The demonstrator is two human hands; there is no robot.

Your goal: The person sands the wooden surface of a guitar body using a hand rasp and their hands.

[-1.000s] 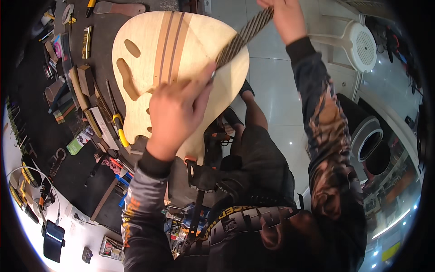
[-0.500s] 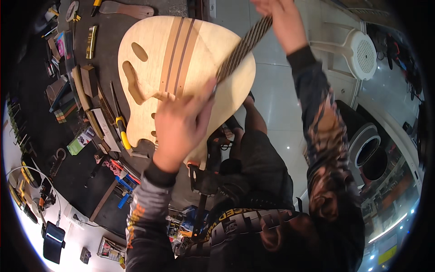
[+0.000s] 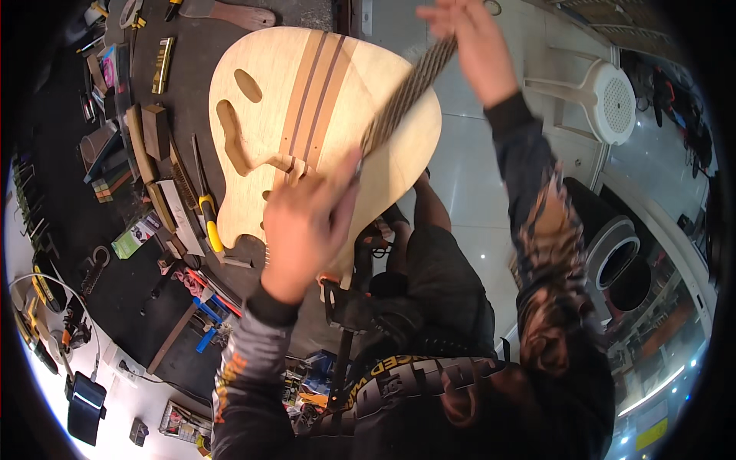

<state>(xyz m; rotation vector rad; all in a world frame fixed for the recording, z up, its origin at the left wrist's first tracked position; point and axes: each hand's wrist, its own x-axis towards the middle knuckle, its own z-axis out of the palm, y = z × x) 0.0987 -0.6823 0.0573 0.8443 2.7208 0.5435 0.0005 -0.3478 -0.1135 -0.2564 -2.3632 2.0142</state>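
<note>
A pale wooden guitar body (image 3: 253, 176) with two brown bands and dark stripes down its middle lies flat on the bench, showing several routed cavities. Across its right edge slants a long coarse file (image 3: 402, 103) with diagonal teeth, slightly smeared by motion. My left hand (image 3: 307, 218) is closed on the near end of the file, above the guitar body. Beyond the body's edge, my right hand (image 3: 475, 50) grips the far end, some of its fingers stretched past the tool. An orange-tipped clamp (image 3: 333, 291) meets the body's near end.
Left on the dark bench are a yellow-handled tool (image 3: 208, 218), wooden blocks (image 3: 156, 130), a green-and-white box (image 3: 138, 234) and blue clamps (image 3: 207, 337). A wooden paddle-shaped piece (image 3: 230, 13) lies at the far edge. A white plastic stool (image 3: 613, 103) stands on the tiled floor at right.
The file has shifted slightly down and left along its slant, both hands still on it. Through a small shift of view, the guitar body and bench appear a little further right.
</note>
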